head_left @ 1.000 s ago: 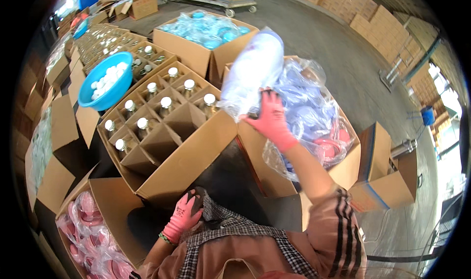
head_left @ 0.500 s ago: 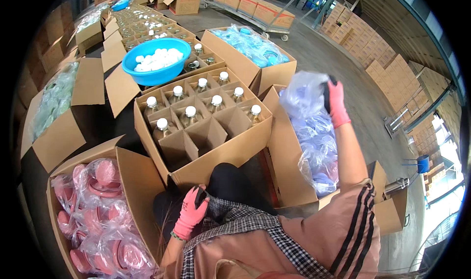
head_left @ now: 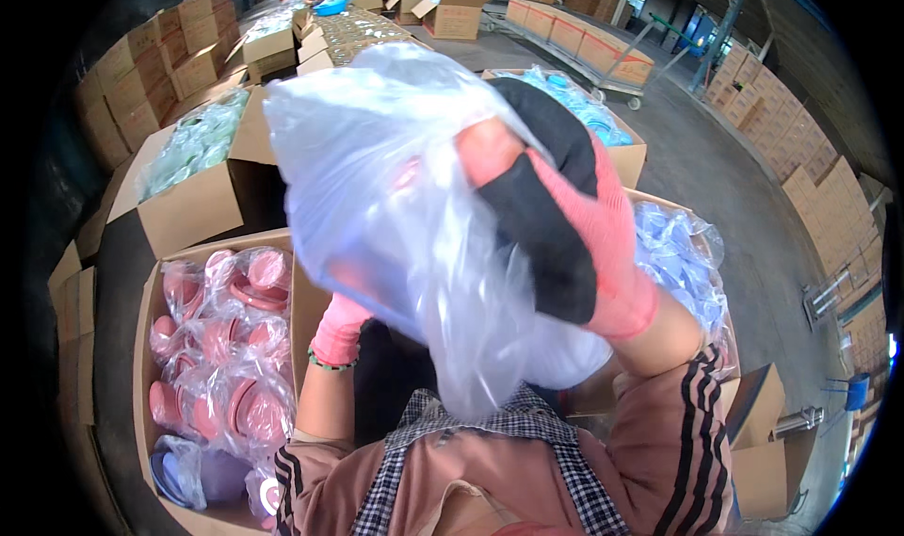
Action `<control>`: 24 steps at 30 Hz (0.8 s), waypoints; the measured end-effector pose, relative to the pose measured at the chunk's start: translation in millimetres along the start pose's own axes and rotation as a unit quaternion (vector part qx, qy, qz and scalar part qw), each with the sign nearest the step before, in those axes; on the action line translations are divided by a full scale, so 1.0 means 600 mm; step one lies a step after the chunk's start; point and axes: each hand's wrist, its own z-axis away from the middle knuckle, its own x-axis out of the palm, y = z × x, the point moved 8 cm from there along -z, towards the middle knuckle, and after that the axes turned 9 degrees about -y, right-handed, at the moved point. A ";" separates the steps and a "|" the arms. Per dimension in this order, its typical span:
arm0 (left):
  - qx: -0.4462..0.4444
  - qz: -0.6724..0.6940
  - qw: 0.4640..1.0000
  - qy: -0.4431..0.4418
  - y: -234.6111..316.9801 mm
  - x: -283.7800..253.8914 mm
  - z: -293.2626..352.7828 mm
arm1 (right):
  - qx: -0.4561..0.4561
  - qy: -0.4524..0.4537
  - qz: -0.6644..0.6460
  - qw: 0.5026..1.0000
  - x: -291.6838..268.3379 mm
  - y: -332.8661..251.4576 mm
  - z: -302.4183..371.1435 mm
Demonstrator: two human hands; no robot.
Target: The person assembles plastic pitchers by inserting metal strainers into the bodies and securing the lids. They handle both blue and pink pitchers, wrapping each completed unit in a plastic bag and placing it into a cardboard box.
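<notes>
Head view. The bag, clear and loose, is up in front of the person's chest, above the apron and past the right edge of the pink carton. A purple piece shows dimly through the film, low on the left. Its shape is lost in blur.

Right hand: gloved, at the bag's upper right, fingers bent and seemingly clamped on the film. Blur hides the exact pinch. Left hand: glove cuff seen below the bag's lower left, most of the hand behind film. Cannot tell whether its fingers are apart or together.

Around them: bagged pink pieces fill most of the pink carton; a purple cup lies by its near edge. To the right, bagged purple pieces sit within the edges of another carton. Green bundles lie in a carton beyond the pink one's far edge.

Handling, as judged: the film looks slack and slippery, so a grip on a gathered fold should hold better than one on a single layer. The left hand serves best under the piece's weight, with the trailing film kept clear of carton edges.
</notes>
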 end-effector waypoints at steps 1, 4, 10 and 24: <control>-0.008 -0.015 1.000 0.002 0.003 -0.007 0.021 | -0.015 -0.016 -0.048 0.999 0.013 -0.006 0.007; -0.035 -0.044 0.998 -0.001 -0.012 -0.010 0.067 | -0.014 -0.050 -0.249 0.967 0.063 0.010 0.018; -0.080 -0.090 0.992 0.039 0.021 -0.070 0.168 | -0.037 -0.098 -0.731 0.675 0.138 -0.002 0.000; 0.063 -0.076 0.987 0.123 0.016 -0.002 0.259 | -0.044 0.061 -0.657 0.750 0.148 0.166 0.175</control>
